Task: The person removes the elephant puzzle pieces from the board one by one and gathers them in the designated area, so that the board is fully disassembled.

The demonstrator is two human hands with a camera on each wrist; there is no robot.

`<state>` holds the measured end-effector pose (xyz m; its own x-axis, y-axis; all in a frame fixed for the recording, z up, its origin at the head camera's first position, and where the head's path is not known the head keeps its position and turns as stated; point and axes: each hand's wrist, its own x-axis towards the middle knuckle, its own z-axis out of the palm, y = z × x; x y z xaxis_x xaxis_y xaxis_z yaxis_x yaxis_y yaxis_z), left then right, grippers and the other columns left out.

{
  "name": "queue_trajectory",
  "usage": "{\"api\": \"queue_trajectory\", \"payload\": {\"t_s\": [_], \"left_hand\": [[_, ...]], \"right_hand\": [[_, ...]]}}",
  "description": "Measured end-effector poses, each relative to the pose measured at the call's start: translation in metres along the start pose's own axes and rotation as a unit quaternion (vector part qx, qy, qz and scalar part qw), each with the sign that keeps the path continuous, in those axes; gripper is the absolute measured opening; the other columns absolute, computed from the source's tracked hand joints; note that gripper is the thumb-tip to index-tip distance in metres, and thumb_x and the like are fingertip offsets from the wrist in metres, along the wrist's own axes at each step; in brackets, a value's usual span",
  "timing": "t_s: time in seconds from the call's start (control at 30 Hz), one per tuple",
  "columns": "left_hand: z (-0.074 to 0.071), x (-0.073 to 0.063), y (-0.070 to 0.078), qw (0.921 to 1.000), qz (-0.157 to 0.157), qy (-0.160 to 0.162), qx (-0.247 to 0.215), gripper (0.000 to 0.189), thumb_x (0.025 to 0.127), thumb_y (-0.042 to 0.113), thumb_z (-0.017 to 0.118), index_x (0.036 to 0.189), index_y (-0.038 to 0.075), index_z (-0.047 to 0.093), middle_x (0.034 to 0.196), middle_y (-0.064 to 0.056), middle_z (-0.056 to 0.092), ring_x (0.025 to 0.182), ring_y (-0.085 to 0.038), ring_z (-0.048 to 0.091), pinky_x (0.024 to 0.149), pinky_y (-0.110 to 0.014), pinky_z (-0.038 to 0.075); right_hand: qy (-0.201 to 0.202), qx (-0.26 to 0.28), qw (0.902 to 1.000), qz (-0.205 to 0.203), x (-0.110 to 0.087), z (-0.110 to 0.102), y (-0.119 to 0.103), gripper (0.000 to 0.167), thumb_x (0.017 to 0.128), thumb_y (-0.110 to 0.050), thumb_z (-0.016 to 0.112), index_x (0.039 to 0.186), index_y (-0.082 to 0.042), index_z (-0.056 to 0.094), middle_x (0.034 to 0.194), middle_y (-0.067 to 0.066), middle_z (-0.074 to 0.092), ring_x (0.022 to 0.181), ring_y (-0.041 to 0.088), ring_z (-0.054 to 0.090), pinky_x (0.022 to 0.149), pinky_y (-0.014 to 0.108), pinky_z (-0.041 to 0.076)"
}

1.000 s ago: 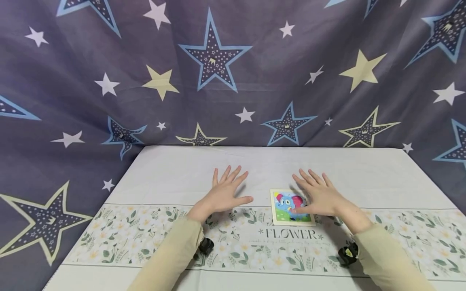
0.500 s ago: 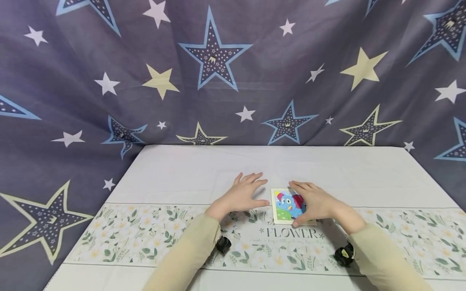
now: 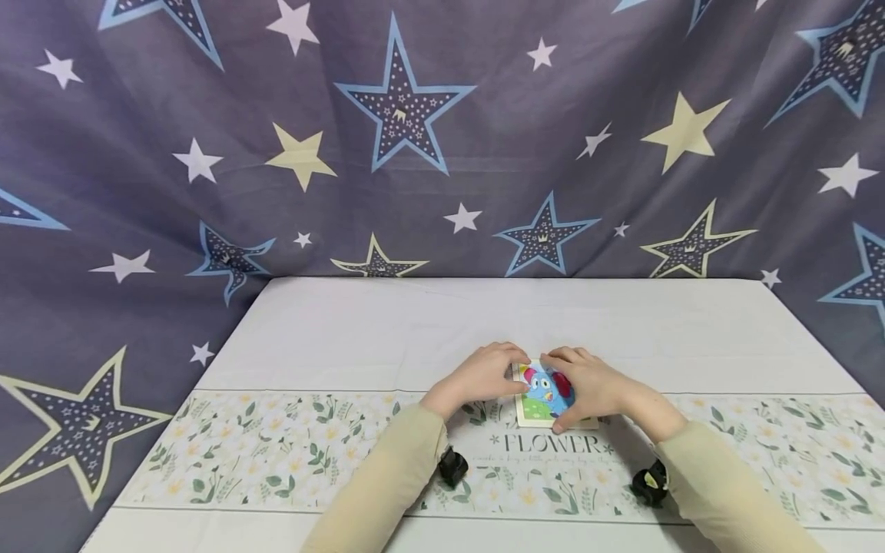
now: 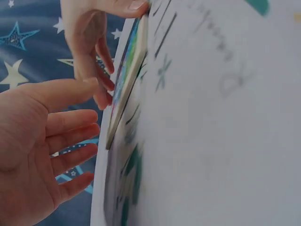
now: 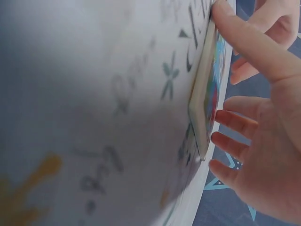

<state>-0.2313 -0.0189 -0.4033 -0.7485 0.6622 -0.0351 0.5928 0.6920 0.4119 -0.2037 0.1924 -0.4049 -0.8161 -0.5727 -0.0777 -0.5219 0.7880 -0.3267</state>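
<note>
A square elephant puzzle board [image 3: 538,409], pale-framed with a blue, red-eared cartoon elephant, lies flat on the table. My right hand [image 3: 596,386] spans its right part, thumb at the near edge and fingers at the far edge, gripping it. From the left, my left hand [image 3: 482,374] reaches to the board's left side with its thumb over the picture. In the left wrist view, the left hand [image 4: 42,136] has loosely extended fingers beside the board [image 4: 130,77], with a gap visible. The right wrist view shows the board's thick edge [image 5: 201,94]; the right palm covers part of the picture.
A white tablecloth [image 3: 387,330] with a floral band and the word FLOWER covers the table. Behind it hangs a dark curtain [image 3: 456,138] printed with stars. Black wrist cameras [image 3: 452,467] sit under both forearms.
My left hand has moved right to the board's left side. My right hand has narrowed from spread fingers to a hold across the board's edges. The board has stayed in place.
</note>
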Motion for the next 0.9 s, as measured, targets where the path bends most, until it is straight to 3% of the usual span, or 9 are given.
{"api": "queue_trajectory", "payload": {"t_s": [0.33,0.63,0.9], "left_hand": [[0.006,0.011,0.004,0.9996,-0.020,0.008,-0.018,0.037,0.083,0.026,0.065,0.115,0.010,0.062,0.108,0.000,0.053,0.099,-0.013,0.046,0.090,-0.023,0.038],[0.005,0.018,0.015,0.9986,-0.037,0.010,0.036,0.033,0.083,0.024,0.065,0.112,0.008,0.062,0.104,-0.003,0.054,0.097,-0.016,0.047,0.088,-0.024,0.039],[0.007,0.019,0.020,0.9973,-0.060,0.007,0.042,0.033,0.082,0.022,0.067,0.110,0.005,0.062,0.102,-0.004,0.056,0.096,-0.017,0.049,0.087,-0.026,0.041]], "right_hand": [[-0.014,0.024,0.9996,0.002,0.002,-0.001,0.001,0.107,0.056,-0.056,0.079,0.135,0.003,0.037,0.133,0.017,0.037,0.118,0.034,0.035,0.093,0.054,0.035],[-0.016,0.050,0.9986,0.004,0.003,-0.004,0.004,0.100,0.059,-0.051,0.079,0.134,0.002,0.039,0.133,0.016,0.038,0.118,0.034,0.034,0.093,0.052,0.036],[-0.020,0.061,0.9979,0.007,0.003,-0.004,0.002,0.086,0.063,-0.044,0.079,0.129,0.001,0.046,0.132,0.016,0.040,0.117,0.034,0.037,0.093,0.049,0.037]]}}
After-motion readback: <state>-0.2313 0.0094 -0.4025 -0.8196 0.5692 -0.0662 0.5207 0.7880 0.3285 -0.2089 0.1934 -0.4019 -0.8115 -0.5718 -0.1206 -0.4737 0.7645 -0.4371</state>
